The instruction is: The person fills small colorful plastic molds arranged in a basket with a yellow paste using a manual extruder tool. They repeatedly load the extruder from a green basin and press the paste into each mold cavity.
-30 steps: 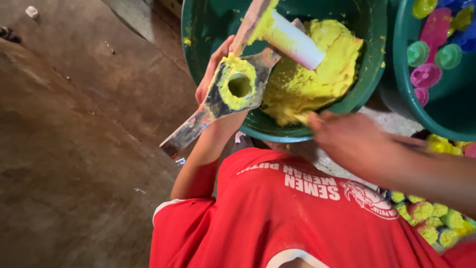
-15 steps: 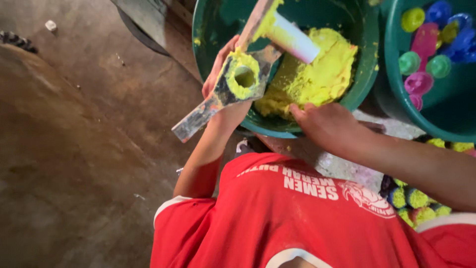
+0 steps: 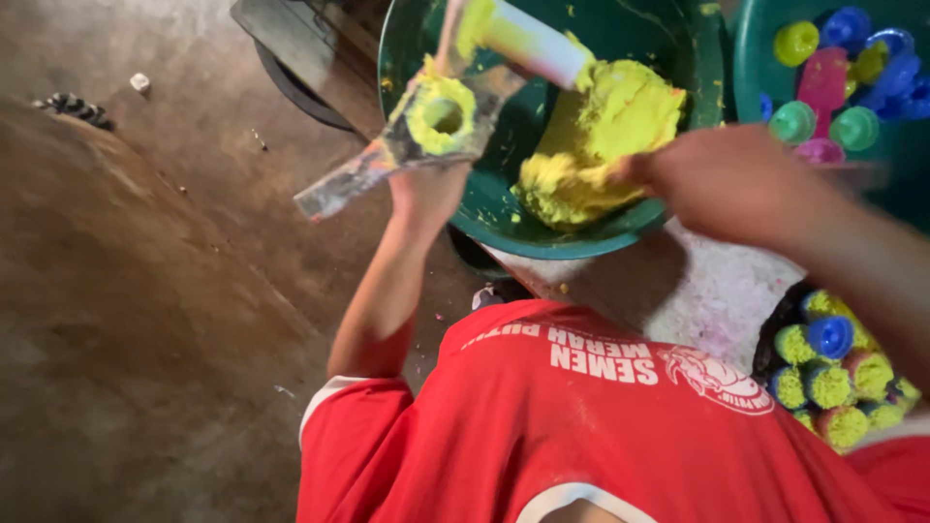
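The left hand [image 3: 426, 189] is raised at the near rim of the green bowl [image 3: 697, 68], fingers wrapped around the wooden press [image 3: 426, 131]. The press is a flat, paint-worn wooden tool held tilted, its handle end pointing down-left over the floor [image 3: 145, 291]. Its round hole is ringed with yellow dough. A white tube [image 3: 528, 44], smeared yellow at its upper end, lies slanted across the bowl just above the press.

The right hand [image 3: 717, 179] is blurred; it reaches into the bowl and touches the yellow dough [image 3: 601, 136] heaped against the bowl's right wall. Whether its fingers pinch the dough cannot be told.

A second green tub [image 3: 751, 58] stands just right of the bowl, holding coloured caps [image 3: 823, 68]. Round pieces, most yellow and one with a blue cap [image 3: 833, 383], lie lower right beside the red shirt [image 3: 581, 436].
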